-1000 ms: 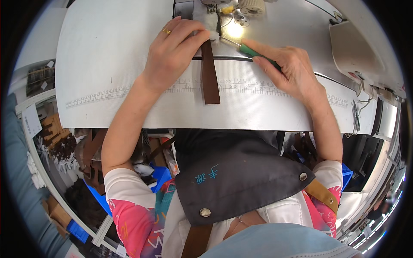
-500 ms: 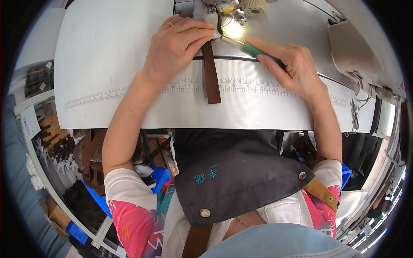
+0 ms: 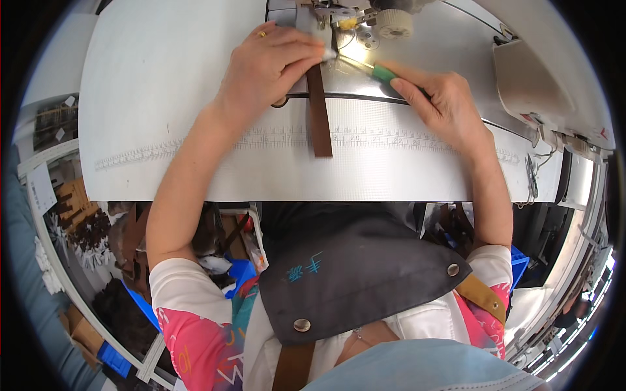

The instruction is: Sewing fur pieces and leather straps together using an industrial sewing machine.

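Note:
My left hand is closed on a white fluffy piece under the presser foot of a sewing machine, its fingertips pinching it. From there a dark brown strip lies down across the white table top, over a printed ruler scale. My right hand grips a green-handled tool with a thin metal shaft; its tip meets the white piece beside the foot, where the machine's lamp lights the metal bed.
Scissors lie at the table's right end, beside the machine housing. Below the table are blue bins with brown and white scraps, and a cardboard box at the lower left. A dark apron covers my lap.
Both hands stay at the needle area with small shifts and slight blur. The table edge sits slightly lower in the picture.

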### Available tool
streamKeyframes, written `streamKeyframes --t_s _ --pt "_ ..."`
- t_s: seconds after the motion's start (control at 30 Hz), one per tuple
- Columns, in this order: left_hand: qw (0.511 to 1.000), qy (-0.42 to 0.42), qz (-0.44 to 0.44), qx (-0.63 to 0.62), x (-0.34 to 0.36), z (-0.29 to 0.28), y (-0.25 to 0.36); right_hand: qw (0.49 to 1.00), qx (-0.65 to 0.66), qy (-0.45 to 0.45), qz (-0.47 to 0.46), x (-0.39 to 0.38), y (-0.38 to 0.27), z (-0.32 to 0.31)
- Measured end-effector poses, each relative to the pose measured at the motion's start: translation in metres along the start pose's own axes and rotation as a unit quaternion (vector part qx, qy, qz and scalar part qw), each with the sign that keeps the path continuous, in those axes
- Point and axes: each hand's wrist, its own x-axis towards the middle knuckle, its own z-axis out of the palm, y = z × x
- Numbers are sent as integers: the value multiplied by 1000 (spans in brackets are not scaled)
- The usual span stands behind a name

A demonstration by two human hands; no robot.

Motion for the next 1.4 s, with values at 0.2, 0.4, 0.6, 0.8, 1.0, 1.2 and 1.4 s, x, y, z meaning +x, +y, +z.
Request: streamKeyframes --t_s 0.2,0.4,0.6,0.8,1.0,1.2,1.4 --pt "995 20 -54 -85 2 6 -2 1000 -22 18 13 1 -2 2" --pt "995 38 -30 -83 6 6 -13 998 -52 46 -11 2 -1 5" --pt "985 -7 -133 -114 18 2 -17 989 -119 81 -31 6 -1 13" --pt "964 -51 -214 -149 23 -4 -29 985 -138 106 -11 -3 3 12" --pt "983 -73 -166 -40 36 -8 -22 978 -157 138 9 -6 15 2" --pt "953 -22 -230 -195 18 0 -30 954 -235 186 11 -22 42 -17" --pt "922 -56 -330 -194 19 -5 -35 961 -178 198 72 -45 54 -19"
